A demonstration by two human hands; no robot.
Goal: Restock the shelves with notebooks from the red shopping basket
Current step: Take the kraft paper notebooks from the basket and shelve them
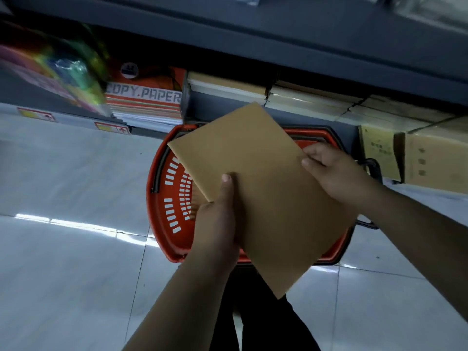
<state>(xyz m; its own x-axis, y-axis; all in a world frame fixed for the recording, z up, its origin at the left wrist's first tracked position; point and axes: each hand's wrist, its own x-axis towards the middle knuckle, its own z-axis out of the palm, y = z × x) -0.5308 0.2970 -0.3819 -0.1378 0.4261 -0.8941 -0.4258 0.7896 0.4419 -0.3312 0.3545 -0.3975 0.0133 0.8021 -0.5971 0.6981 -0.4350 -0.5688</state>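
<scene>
Brown and plain, the notebook (258,188) is held up in the air by both hands, tilted with one corner pointing to the shelf. The left hand (217,219) grips its near left edge, thumb flat on the cover and fingers tucked under. The right hand (334,171) pinches the right edge, thumb on top. Right under the notebook and the hands sits the red shopping basket (174,198) on the shiny floor tiles (71,198); the notebook hides most of its inside. Past the far corner of the notebook is the low shelf (253,36), with stacks of brown notebooks (228,84) lying flat. Left of those stands a pack marked copy paper (147,97). Beyond the right hand are cardboard boxes (415,158).
</scene>
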